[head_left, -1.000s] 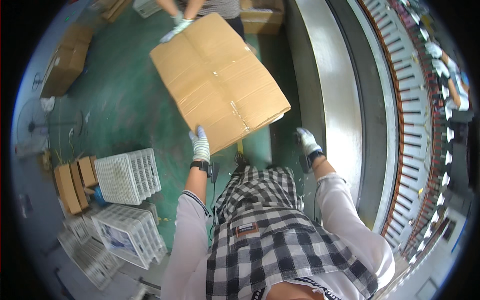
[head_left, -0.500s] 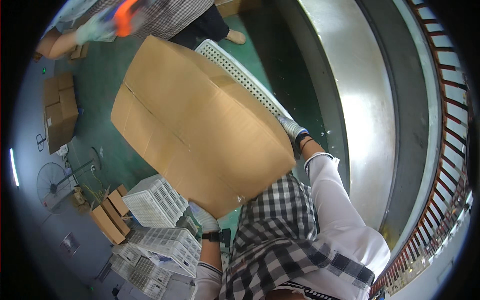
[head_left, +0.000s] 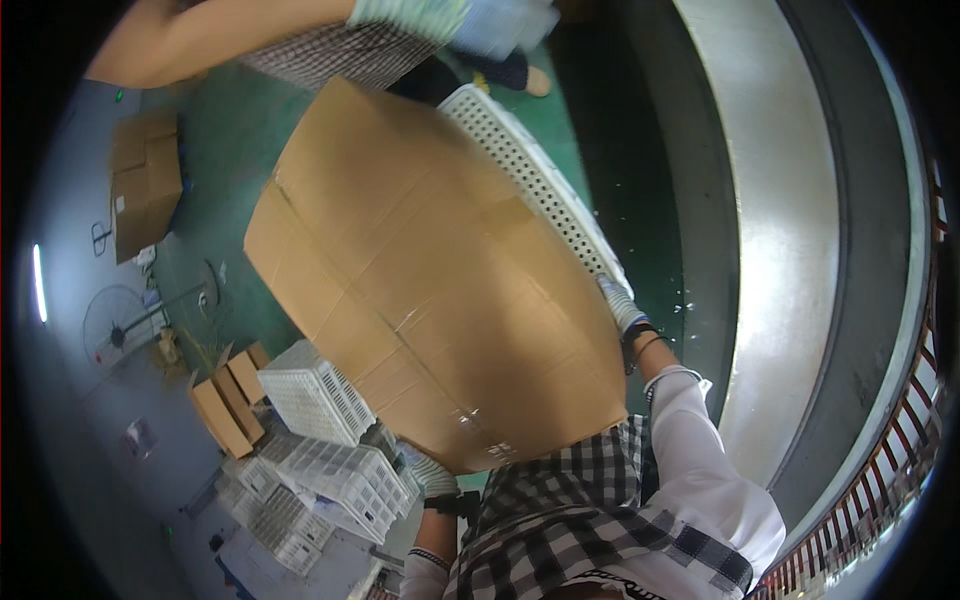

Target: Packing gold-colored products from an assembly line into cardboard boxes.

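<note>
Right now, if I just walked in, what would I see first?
First, the big brown cardboard box in the middle, with the wearer's left hand at its lower left edge and right hand by its right edge. Next, the white plastic piece full of holes along the box's right side. Then another person's blurry gloved hand at the top.

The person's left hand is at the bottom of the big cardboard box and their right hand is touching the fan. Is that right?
Not quite: the head view shows the right hand at the near end of the white perforated crate, not touching the fan. The left hand is at the bottom of the cardboard box, as you said.
</note>
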{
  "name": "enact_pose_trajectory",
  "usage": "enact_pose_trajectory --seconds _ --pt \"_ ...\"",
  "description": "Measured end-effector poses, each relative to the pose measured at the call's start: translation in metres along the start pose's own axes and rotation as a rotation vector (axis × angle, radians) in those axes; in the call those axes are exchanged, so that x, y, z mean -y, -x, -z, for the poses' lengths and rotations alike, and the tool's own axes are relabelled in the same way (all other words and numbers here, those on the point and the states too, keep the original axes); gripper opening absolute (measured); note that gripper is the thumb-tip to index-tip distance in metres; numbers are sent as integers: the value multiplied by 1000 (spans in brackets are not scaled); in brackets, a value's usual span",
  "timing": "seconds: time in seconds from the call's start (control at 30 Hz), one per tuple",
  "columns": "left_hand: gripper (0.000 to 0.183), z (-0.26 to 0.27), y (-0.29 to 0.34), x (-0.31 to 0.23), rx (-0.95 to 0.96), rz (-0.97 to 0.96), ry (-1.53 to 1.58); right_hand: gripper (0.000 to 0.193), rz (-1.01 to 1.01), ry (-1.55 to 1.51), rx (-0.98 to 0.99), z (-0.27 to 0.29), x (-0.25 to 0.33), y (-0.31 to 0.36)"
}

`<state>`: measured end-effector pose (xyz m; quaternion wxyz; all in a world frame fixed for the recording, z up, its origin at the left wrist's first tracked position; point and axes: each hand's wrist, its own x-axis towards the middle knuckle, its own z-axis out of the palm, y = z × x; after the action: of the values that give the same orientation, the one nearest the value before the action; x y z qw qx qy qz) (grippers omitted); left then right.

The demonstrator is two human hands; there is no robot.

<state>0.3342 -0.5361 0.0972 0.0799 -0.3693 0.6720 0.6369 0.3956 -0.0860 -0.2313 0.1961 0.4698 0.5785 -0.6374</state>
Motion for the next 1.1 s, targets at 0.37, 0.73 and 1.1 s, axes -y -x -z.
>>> enact_pose_trajectory --seconds 0.37,0.73,1.1 --pt "72 18 64 60 -213 -134 -95 66 -161 -96 264 62 -8 14" --pt "71 -78 80 137 -205 -80 -203 77 -254 -107 133 164 -105 -60" --pt "72 -45 46 137 -127 108 -52 72 -75 -182 255 171 -84 -68"
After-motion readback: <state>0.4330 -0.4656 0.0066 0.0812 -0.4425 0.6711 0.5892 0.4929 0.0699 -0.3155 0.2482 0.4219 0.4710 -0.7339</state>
